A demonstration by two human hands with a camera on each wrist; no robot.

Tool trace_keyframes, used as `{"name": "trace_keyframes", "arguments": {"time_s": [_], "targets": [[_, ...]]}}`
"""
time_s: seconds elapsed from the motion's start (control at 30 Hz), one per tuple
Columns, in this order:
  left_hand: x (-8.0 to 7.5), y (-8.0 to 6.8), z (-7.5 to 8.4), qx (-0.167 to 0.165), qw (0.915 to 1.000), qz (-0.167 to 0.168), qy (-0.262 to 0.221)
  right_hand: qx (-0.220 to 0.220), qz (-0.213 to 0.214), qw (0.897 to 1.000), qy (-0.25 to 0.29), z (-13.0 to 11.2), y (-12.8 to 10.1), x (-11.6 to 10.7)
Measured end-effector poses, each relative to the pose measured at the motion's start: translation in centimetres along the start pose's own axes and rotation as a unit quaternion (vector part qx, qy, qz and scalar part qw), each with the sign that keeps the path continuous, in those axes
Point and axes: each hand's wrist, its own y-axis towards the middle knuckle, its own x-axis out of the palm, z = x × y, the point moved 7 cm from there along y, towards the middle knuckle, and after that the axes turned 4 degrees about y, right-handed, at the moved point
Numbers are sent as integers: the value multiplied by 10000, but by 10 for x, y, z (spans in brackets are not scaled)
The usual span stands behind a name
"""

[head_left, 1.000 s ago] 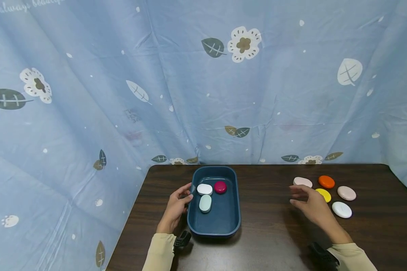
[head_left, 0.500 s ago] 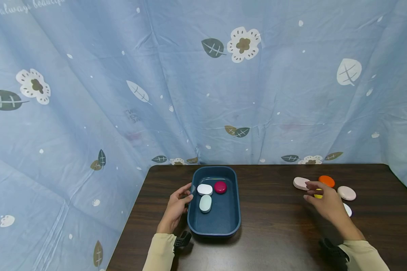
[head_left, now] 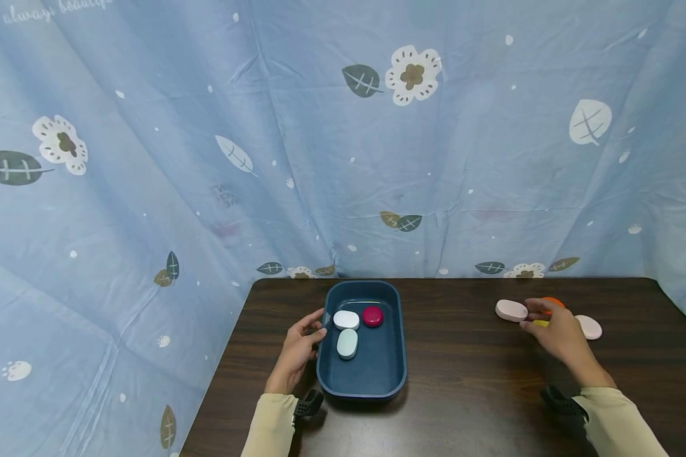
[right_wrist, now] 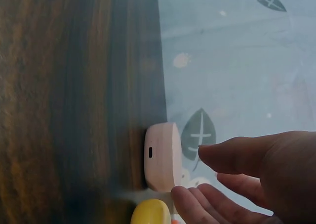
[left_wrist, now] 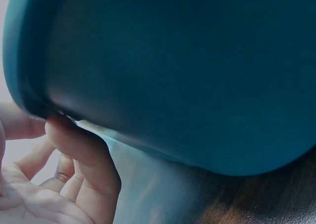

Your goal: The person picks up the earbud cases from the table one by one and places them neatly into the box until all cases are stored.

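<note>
My left hand (head_left: 294, 352) holds the left rim of a dark blue tray (head_left: 371, 379), thumb and fingertips at its edge; the tray wall (left_wrist: 173, 75) fills the left wrist view. My right hand (head_left: 560, 333) hovers over several rounded cases at the table's right, thumb and fingers apart with nothing between them. Just left of the fingertips lies a pale pink oval earbud case (head_left: 511, 310), a small dark slot (right_wrist: 150, 152) in its side. Partly covered by the hand are a yellow case (right_wrist: 151, 213), an orange case (head_left: 554, 301) and another pink case (head_left: 590, 327).
Inside the tray sit a white case (head_left: 346, 320), a mint case (head_left: 347, 343) and a crimson case (head_left: 373, 316). The dark wooden table (head_left: 457, 362) ends at a blue patterned curtain (head_left: 463, 158) behind and at the left.
My right hand has moved right and slightly back from beside the left pink case to over the group. It now hides the white case there. Left hand and tray stay put.
</note>
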Motion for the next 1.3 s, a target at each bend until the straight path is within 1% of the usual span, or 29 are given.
{"name": "trace_keyframes", "arguments": {"time_s": [0.17, 0.33, 0.43, 0.6, 0.7, 0.83, 1.17, 1.3], "targets": [[0, 1, -2, -44, 10000, 10, -30, 75, -102, 9999, -110, 3, 7, 2], [0, 2, -3, -33, 10000, 2, -62, 314, -402, 9985, -184, 6, 15, 3], [0, 3, -4, -15, 10000, 6, -58, 340, -547, 9976, -244, 6, 18, 4], [0, 3, -4, -18, 10000, 21, -32, 252, -730, 9965, -331, 7, 24, 8], [0, 3, -5, -91, 9999, 46, -29, 137, -849, 9957, -341, 8, 27, 12], [0, 3, -5, -90, 9999, 47, -9, 7, -951, 9944, -471, 9, 31, 17], [-1, 2, -4, -68, 10000, 48, 46, -76, -1122, 9917, -616, 1, 34, 34], [-1, 3, -4, -48, 10000, 48, 34, -32, -1147, 9913, -647, -2, 33, 40]]}}
